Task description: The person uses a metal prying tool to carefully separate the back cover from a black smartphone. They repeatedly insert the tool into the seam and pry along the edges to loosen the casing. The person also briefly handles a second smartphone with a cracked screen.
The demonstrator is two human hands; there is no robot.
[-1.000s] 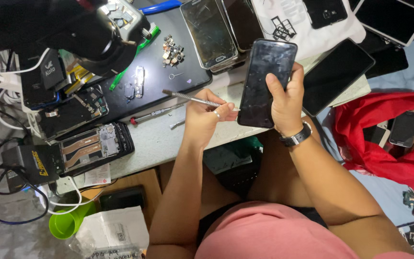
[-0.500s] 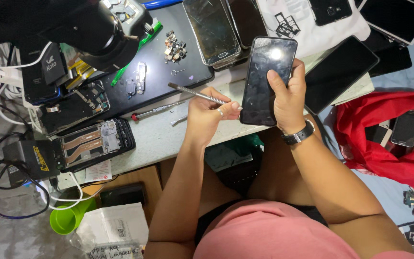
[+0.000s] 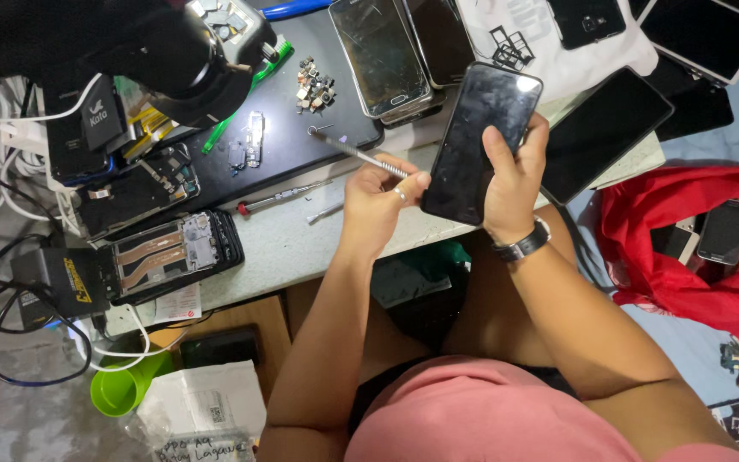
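Observation:
My right hand [image 3: 515, 184], with a wristwatch on its wrist, grips a black smartphone [image 3: 481, 137] upright above the table's front edge, its dark screen facing me. Just left of the phone's lower edge, my left hand [image 3: 378, 205] pinches a thin metal pry tool [image 3: 357, 154]. The tool's free end points up and left over the black work mat [image 3: 301, 145]. The fingertips of the left hand touch the phone's left side.
On the mat lie a pile of small parts [image 3: 314, 85] and a red-tipped screwdriver [image 3: 280, 198]. Several phones [image 3: 387, 56] lie at the back. An opened phone [image 3: 173, 252], chargers and cables crowd the left. A red cloth [image 3: 686, 248] holding phones is at the right, and a green cup [image 3: 126, 385] stands below.
Both hands stay on the phone and the tool. The tool's free end has tilted a little upward, and the left hand sits slightly closer to the phone's edge.

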